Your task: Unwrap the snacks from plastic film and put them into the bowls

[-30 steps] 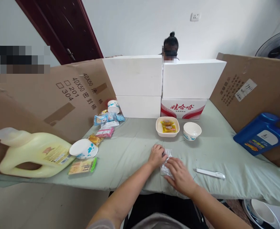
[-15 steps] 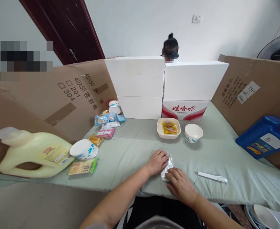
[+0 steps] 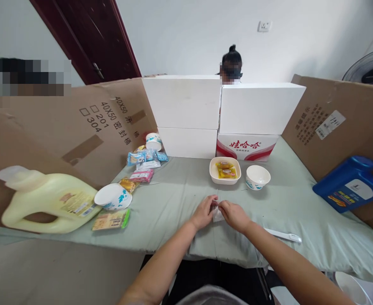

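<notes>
A small piece of clear bubble wrap (image 3: 217,215) is between my hands near the table's front edge, mostly covered by them. My left hand (image 3: 204,212) has its fingers curled onto its left side. At the top edge, my right hand (image 3: 234,215) pinches it, fingers closed together. Beyond the hands stands a cream square bowl (image 3: 212,176) with yellow-wrapped snack packets (image 3: 226,169) inside. A white paper bowl with blue leaves (image 3: 258,178) stands upright to its right. Partly behind my right forearm lies a white utility knife (image 3: 284,235).
At left are a pale yellow jug (image 3: 51,203), a tilted paper bowl (image 3: 113,197), a flat packet with a green edge (image 3: 110,220) and several snack packs (image 3: 142,176). A blue bottle (image 3: 349,184) leans at right. Cardboard (image 3: 110,127) and white boxes (image 3: 188,142) enclose the table; people are beyond.
Both hands have gone from lying spread over the bubble wrap to closing on it at its far end. My right hand has moved up and away from the table's front edge.
</notes>
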`<state>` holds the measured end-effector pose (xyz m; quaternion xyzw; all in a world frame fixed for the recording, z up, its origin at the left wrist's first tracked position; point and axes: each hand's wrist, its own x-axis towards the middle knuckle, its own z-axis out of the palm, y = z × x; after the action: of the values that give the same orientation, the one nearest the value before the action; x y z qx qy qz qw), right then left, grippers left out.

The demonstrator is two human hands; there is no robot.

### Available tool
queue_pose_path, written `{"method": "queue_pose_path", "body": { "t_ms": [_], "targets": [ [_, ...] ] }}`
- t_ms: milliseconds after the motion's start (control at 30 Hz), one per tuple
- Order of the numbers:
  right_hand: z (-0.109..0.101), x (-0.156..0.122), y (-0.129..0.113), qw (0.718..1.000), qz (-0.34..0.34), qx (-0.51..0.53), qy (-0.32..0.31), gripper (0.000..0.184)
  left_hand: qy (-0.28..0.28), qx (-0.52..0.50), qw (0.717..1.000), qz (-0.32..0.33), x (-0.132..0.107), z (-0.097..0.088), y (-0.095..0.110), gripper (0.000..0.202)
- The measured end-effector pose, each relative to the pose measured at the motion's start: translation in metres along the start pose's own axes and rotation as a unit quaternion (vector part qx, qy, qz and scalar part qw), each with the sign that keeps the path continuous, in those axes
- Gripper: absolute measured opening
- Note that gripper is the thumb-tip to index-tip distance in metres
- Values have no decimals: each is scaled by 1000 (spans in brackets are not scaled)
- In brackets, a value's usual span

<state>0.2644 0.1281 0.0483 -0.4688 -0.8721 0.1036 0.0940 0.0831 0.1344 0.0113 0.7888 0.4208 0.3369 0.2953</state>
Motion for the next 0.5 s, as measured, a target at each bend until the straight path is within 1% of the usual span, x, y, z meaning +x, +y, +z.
{"method": "queue_pose_path", "body": {
  "t_ms": [133,233,300,400,433,500],
  "targets": [
    [13,25,8,996,76,-37,-3,21,29,-14,999,-2,3,1,-6,58],
    [22,29,6,993,99,-58,-7,19,43,-7,999,-5,2,1,-4,55],
    [27,29,3,993,101,-65,-9,15,52,22,998,5,1,1,0,45],
    [32,28,-3,993,101,-68,-3,10,50,118,991,26,-1,1,9,18],
    [33,27,-3,992,104,-68,2,9,50,150,987,22,-1,1,11,11],
    [32,26,1,990,118,-70,23,11,56,190,980,-2,0,2,15,3]
  ]
}}
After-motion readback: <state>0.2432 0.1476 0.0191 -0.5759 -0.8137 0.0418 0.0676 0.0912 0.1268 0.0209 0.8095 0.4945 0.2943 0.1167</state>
